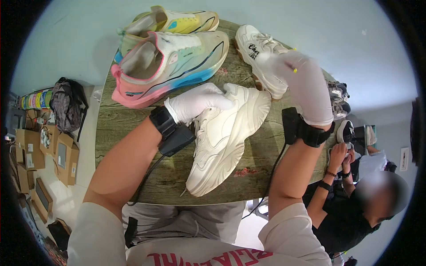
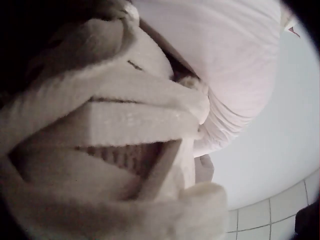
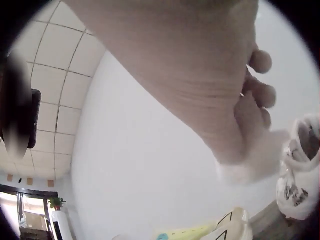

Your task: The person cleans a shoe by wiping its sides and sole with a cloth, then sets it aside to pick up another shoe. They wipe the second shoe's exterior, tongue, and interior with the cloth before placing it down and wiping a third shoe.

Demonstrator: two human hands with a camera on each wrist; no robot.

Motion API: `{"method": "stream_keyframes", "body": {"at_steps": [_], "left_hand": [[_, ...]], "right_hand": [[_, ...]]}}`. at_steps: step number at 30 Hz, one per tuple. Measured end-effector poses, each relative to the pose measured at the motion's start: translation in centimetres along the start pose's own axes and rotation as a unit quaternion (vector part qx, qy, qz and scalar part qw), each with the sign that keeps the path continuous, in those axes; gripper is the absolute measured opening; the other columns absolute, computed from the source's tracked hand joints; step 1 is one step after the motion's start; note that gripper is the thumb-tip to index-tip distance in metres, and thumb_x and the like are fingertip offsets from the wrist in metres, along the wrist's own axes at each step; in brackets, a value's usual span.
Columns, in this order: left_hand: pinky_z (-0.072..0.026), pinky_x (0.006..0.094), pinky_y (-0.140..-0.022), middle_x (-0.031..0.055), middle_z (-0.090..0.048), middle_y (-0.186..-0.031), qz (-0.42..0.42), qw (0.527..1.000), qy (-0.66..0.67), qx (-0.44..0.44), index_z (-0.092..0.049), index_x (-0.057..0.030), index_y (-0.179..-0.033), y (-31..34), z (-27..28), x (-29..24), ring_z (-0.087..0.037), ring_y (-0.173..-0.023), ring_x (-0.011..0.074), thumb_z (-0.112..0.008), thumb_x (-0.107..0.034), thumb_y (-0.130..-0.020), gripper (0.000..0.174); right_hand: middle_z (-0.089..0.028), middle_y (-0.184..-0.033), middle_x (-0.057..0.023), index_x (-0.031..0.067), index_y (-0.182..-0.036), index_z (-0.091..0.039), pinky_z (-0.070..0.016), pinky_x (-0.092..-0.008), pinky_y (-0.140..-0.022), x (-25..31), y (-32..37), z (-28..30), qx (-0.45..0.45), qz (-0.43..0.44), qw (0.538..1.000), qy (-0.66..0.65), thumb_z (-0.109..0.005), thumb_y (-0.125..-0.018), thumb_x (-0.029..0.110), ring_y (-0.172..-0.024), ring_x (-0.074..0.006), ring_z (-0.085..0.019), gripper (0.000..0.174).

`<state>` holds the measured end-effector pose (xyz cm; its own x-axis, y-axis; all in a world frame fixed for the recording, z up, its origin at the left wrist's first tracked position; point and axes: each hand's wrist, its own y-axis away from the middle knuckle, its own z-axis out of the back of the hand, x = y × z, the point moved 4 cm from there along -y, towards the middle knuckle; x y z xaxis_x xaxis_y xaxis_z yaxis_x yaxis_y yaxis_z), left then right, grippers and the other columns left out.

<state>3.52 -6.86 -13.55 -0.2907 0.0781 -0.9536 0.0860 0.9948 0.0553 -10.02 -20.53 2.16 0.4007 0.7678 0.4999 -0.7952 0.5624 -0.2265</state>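
My gloved left hand (image 1: 202,103) grips a cream-white shoe (image 1: 224,137) at its collar. The shoe's side and chunky sole face up, and its toe points toward the table's near edge. In the left wrist view, the laces (image 2: 135,122) fill the foreground beside the glove (image 2: 225,55). Raised to the right of that shoe, my gloved right hand (image 1: 306,84) has its fingers curled round a small, blurred white piece (image 1: 267,62). In the right wrist view this white piece (image 3: 250,162) sits at the fingertips of the hand (image 3: 200,85); its material is unclear.
A pink-and-blue shoe (image 1: 182,66) and a yellow one (image 1: 206,20) stand at the table's back left. A white lettered shoe (image 1: 253,44) lies beyond my right hand. Another person (image 1: 341,221) handles shoes at the right. Boxes (image 1: 66,159) are on the floor at left.
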Motion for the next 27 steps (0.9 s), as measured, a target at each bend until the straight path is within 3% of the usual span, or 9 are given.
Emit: {"method": "stream_keyframes", "body": {"at_steps": [2,4,5,7,16,19,20,22,27], "left_hand": [[-0.0404,0.026,-0.06,-0.0034,-0.06,-0.064,0.002,1.0,-0.017,-0.007,-0.07,-0.0039,-0.07,0.1,-0.1,-0.1,-0.051,-0.061,0.0064,-0.067,-0.031,-0.089,0.033],[-0.0405,0.026,-0.059,-0.0031,-0.06,-0.064,0.004,1.0,-0.013,-0.012,-0.07,-0.0037,-0.07,0.0,0.0,0.0,-0.051,-0.06,0.0063,-0.067,-0.031,-0.089,0.033],[-0.0405,0.026,-0.058,-0.0028,-0.06,-0.064,0.006,1.0,-0.008,-0.018,-0.07,-0.0035,-0.07,0.1,0.0,0.1,-0.051,-0.06,0.0063,-0.067,-0.03,-0.089,0.033],[-0.0406,0.0259,-0.058,-0.0025,-0.06,-0.064,0.001,1.0,-0.013,-0.019,-0.07,-0.0033,-0.07,0.2,-0.2,-0.4,-0.051,-0.059,0.0061,-0.067,-0.03,-0.089,0.033],[-0.0404,0.0254,-0.058,-0.0026,-0.059,-0.062,-0.02,0.998,-0.046,-0.037,-0.069,-0.0025,-0.068,0.1,-0.1,-0.5,-0.05,-0.059,0.0051,-0.069,-0.029,-0.089,0.033],[-0.0396,0.0258,-0.058,-0.0035,-0.058,-0.061,-0.025,0.998,-0.058,-0.029,-0.069,-0.0026,-0.067,0.0,-0.2,-0.5,-0.048,-0.058,0.0047,-0.069,-0.029,-0.09,0.035],[-0.0391,0.0261,-0.058,-0.0041,-0.057,-0.061,-0.023,0.998,-0.06,-0.03,-0.069,-0.0027,-0.067,0.1,-0.3,-0.6,-0.047,-0.059,0.0045,-0.069,-0.029,-0.091,0.036],[-0.0389,0.0263,-0.058,-0.0042,-0.057,-0.061,-0.025,0.997,-0.063,-0.034,-0.068,-0.0029,-0.066,0.3,-0.6,-1.2,-0.047,-0.059,0.0045,-0.069,-0.029,-0.091,0.036],[-0.0382,0.0267,-0.058,-0.0043,-0.055,-0.06,-0.033,0.996,-0.071,-0.032,-0.066,-0.0032,-0.064,0.3,-0.6,-1.2,-0.046,-0.059,0.0047,-0.069,-0.03,-0.09,0.037]], "right_hand": [[-0.051,-0.062,-0.0132,-0.0049,-0.081,-0.068,-0.0411,-0.036,-0.059,-0.3,0.1,0.8,-0.08,0.008,0.996,0.032,-0.076,-0.088,0.035,-0.059,-0.0224,-0.047,0.042],[-0.052,-0.069,-0.0041,-0.0034,-0.089,-0.069,-0.042,-0.0298,-0.063,-0.6,0.2,0.1,0.051,-0.006,0.996,0.074,-0.076,-0.088,0.03,-0.067,-0.0114,-0.048,0.034],[-0.052,-0.069,-0.0041,-0.0034,-0.089,-0.069,-0.042,-0.0298,-0.063,-0.4,0.4,0.2,0.051,-0.007,0.996,0.073,-0.076,-0.088,0.03,-0.067,-0.0114,-0.048,0.034],[-0.058,-0.072,-0.0068,-0.0023,-0.092,-0.07,-0.0441,-0.0308,-0.065,-0.2,0.9,-0.6,0.2,-0.029,0.976,0.084,-0.075,-0.09,0.027,-0.068,-0.0105,-0.049,0.029],[-0.073,-0.089,-0.0002,0.0037,-0.107,-0.076,-0.0488,-0.0256,-0.078,-2.8,0.6,-1.7,0.276,-0.044,0.958,-0.068,-0.072,-0.094,0.022,-0.084,-0.0075,-0.061,0.023],[-0.073,-0.089,-0.001,0.0034,-0.107,-0.076,-0.0489,-0.0258,-0.078,-3.2,0.5,-1.7,0.293,-0.075,0.953,-0.021,-0.073,-0.094,0.02,-0.084,-0.0064,-0.061,0.022],[-0.073,-0.089,-0.001,0.0034,-0.107,-0.076,-0.0489,-0.0258,-0.078,-3.3,0.5,-1.8,0.293,-0.075,0.953,-0.021,-0.073,-0.094,0.02,-0.084,-0.0064,-0.061,0.022],[-0.074,-0.085,-0.0127,0.0013,-0.102,-0.076,-0.0504,-0.0301,-0.075,-3.1,0.6,-1.8,0.276,-0.03,0.959,-0.056,-0.075,-0.091,0.026,-0.074,-0.018,-0.063,0.028],[-0.072,-0.081,-0.0146,-0.0006,-0.1,-0.075,-0.05,-0.0321,-0.073,-2.7,0.8,-1.5,0.267,-0.026,0.963,-0.027,-0.075,-0.09,0.026,-0.071,-0.0227,-0.063,0.028]]}}
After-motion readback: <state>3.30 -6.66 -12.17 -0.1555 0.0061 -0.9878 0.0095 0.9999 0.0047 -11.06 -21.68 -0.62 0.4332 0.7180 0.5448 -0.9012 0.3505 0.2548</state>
